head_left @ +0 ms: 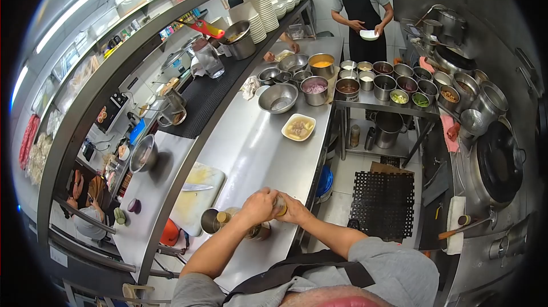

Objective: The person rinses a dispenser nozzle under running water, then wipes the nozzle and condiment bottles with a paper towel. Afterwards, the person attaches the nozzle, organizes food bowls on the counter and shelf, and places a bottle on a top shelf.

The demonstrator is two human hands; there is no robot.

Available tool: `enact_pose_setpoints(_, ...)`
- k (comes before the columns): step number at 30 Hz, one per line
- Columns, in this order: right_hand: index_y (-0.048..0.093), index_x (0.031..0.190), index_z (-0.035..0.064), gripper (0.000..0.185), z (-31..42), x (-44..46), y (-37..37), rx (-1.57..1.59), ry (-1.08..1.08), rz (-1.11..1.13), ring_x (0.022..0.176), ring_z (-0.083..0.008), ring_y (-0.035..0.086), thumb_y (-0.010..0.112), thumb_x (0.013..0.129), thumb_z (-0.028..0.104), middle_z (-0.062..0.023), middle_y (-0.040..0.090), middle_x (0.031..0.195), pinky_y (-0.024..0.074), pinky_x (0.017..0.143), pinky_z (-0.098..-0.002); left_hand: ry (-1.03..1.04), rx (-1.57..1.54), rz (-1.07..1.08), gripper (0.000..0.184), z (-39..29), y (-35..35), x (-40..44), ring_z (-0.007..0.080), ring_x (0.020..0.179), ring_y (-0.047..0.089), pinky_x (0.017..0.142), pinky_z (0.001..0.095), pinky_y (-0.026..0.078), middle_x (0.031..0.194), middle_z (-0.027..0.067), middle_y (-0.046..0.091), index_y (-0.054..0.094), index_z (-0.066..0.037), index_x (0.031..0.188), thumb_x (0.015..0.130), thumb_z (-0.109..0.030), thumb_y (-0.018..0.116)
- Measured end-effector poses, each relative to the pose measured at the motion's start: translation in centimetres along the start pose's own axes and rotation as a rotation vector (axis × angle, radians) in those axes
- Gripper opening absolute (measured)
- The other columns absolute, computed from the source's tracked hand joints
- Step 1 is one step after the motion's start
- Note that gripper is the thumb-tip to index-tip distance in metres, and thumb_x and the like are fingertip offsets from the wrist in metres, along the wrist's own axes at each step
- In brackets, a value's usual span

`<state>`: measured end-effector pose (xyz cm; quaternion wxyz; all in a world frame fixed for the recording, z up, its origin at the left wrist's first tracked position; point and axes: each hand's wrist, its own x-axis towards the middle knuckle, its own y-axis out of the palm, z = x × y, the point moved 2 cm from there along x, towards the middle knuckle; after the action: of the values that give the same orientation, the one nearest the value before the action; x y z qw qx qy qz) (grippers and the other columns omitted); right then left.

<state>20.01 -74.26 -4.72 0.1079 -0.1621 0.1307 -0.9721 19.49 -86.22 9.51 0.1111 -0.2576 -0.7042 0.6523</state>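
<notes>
Both hands meet over the steel counter (228, 135), closed around a small clear jar (280, 205) with something yellowish in it. My left hand (260, 207) wraps its near side, and my right hand (294, 211) grips it from the right. The fingers hide much of the jar. Just below my left wrist stand a yellow-lidded container (224, 217) and another jar, partly behind the forearm. A steel cup (210, 221) is beside them. To the left, a knife (197, 187) lies on a white cutting board (200, 207). Farther up the counter sits a square white bowl of food (298, 127).
Steel bowls (278, 98) and several ingredient pots (385, 85) stand at the far end. A co-worker (365, 13) holds a white bowl (369, 35) there; another person's hands reach in behind the bowls. A raised shelf (200, 101) runs along the left; a wok (498, 161) is right.
</notes>
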Motion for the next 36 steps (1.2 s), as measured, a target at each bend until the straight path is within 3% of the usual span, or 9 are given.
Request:
enact_pose_setpoints(5, 0.043, 0.132, 0.0101, 0.077, 0.2, -0.1, -0.3, -0.024, 0.059, 0.045, 0.114, -0.0374, 0.058, 0.082, 0.069, 0.03, -0.0191, 0.058, 0.124, 0.049, 0.096, -0.0432, 0.521, 0.201, 0.009, 0.057, -0.3, -2.9, -1.2, 0.0414, 0.118, 0.05, 0.099, 0.0435, 0.045, 0.123, 0.017, 0.054, 0.053, -0.006, 0.12, 0.065, 0.004, 0.064)
enact_pose_setpoints(9, 0.043, 0.132, 0.011, 0.076, 0.5, -0.1, -0.3, 0.013, 0.024, 0.043, 0.113, -0.0373, 0.058, 0.081, 0.069, 0.03, -0.0187, 0.058, 0.123, 0.0484, 0.097, -0.0435, 0.135, -0.176, -0.193, 0.038, 1.8, -5.6, -0.2, 0.0396, 0.106, 0.06, 0.092, 0.0425, 0.049, 0.11, 0.0249, 0.061, 0.055, 0.0, 0.113, 0.075, 0.002, 0.058)
enact_pose_setpoints(11, 0.043, 0.133, 0.0113, 0.077, 0.5, -0.1, 0.0, 0.017, 0.011, 0.039, 0.113, -0.0373, 0.058, 0.081, 0.069, 0.03, -0.0186, 0.058, 0.123, 0.0482, 0.098, -0.0435, -0.202, 0.034, -0.039, 0.029, 1.9, -5.2, 1.3, 0.0411, 0.091, 0.064, 0.083, 0.0463, 0.052, 0.094, 0.0252, 0.066, 0.059, 0.001, 0.107, 0.084, -0.014, 0.062)
enact_pose_setpoints(15, 0.043, 0.134, 0.012, 0.078, 0.5, -0.3, -0.4, 0.003, 0.014, 0.032, 0.115, -0.0366, 0.057, 0.082, 0.068, 0.029, -0.0172, 0.058, 0.124, 0.048, 0.098, -0.0424, -0.248, 0.143, 0.259, 0.045, 0.1, -2.1, 1.9, 0.0388, 0.09, 0.066, 0.08, 0.0471, 0.053, 0.095, 0.0225, 0.068, 0.061, 0.001, 0.11, 0.077, -0.029, 0.072)
enact_pose_setpoints(18, 0.042, 0.135, 0.0122, 0.079, 0.7, -0.2, -0.5, 0.013, 0.049, 0.047, 0.116, -0.0361, 0.056, 0.082, 0.068, 0.028, -0.0163, 0.058, 0.126, 0.0476, 0.099, -0.0418, 0.403, 0.191, 0.041, 0.044, -0.5, -1.7, 0.6, 0.0374, 0.099, 0.063, 0.084, 0.0434, 0.053, 0.109, 0.0171, 0.064, 0.06, -0.006, 0.113, 0.071, -0.011, 0.071)
enact_pose_setpoints(21, 0.042, 0.135, 0.0124, 0.08, 0.5, -0.2, -0.4, 0.0, 0.075, 0.076, 0.117, -0.0354, 0.056, 0.082, 0.067, 0.027, -0.0159, 0.057, 0.127, 0.0471, 0.1, -0.0412, 0.658, 0.306, -0.089, 0.042, -2.4, -3.7, -0.8, 0.0373, 0.098, 0.063, 0.083, 0.0428, 0.053, 0.106, 0.019, 0.065, 0.06, -0.003, 0.111, 0.071, -0.008, 0.07)
enact_pose_setpoints(27, 0.043, 0.135, 0.0128, 0.079, 0.3, -0.1, -0.3, 0.058, 0.056, 0.048, 0.117, -0.0348, 0.057, 0.083, 0.067, 0.028, -0.016, 0.057, 0.127, 0.0468, 0.099, -0.0409, -0.339, 0.098, -0.004, 0.041, -3.0, -5.7, -0.5, 0.0401, 0.087, 0.067, 0.077, 0.0453, 0.054, 0.087, 0.0241, 0.067, 0.059, 0.003, 0.101, 0.079, -0.031, 0.07)
enact_pose_setpoints(31, 0.044, 0.133, 0.0125, 0.078, 0.3, -0.2, -0.2, 0.081, 0.053, 0.034, 0.115, -0.0355, 0.057, 0.082, 0.068, 0.029, -0.0171, 0.058, 0.125, 0.048, 0.097, -0.0418, -0.227, 0.116, 0.034, 0.049, -0.5, -0.7, 0.3, 0.0418, 0.078, 0.067, 0.073, 0.048, 0.054, 0.081, 0.0246, 0.067, 0.06, 0.004, 0.1, 0.082, -0.041, 0.067)
enact_pose_setpoints(36, 0.045, 0.132, 0.0112, 0.077, 0.6, -0.2, -0.4, 0.001, 0.037, 0.019, 0.114, -0.0368, 0.057, 0.082, 0.068, 0.031, -0.0184, 0.058, 0.124, 0.0488, 0.096, -0.0424, 0.205, 0.031, 0.058, 0.045, 1.0, -0.7, 0.2, 0.0393, 0.102, 0.061, 0.087, 0.0436, 0.051, 0.113, 0.0225, 0.063, 0.061, -0.001, 0.112, 0.072, -0.017, 0.073)
